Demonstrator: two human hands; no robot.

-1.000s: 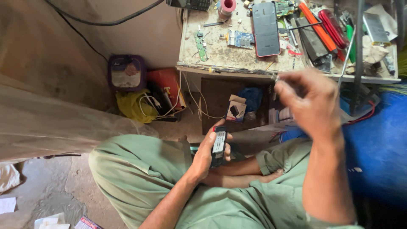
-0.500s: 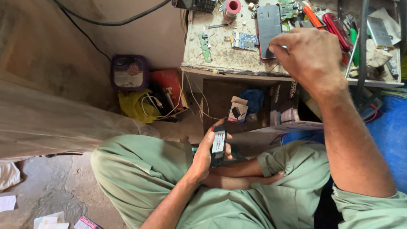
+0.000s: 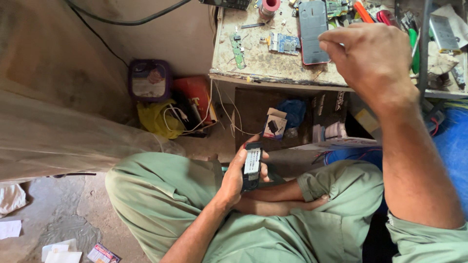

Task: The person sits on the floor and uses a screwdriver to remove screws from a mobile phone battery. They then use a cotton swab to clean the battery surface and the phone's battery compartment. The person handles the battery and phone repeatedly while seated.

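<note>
Phone [image 3: 252, 166], small and dark with a white label on its back, sits upright in the left hand [image 3: 239, 176], fingers wrapped around it over the lap. Right hand [image 3: 371, 58] is raised above the counter [image 3: 263, 63], fingertips pinched together (whether on something, I cannot tell), just beside a larger dark phone [image 3: 313, 30] lying flat near circuit boards [image 3: 282, 44].

There is just one view, from a camera on the person's head, looking straight down. The lap fills the bottom of the frame, close up. The workbench [image 3: 273, 68] sits farther off, top right.
</note>
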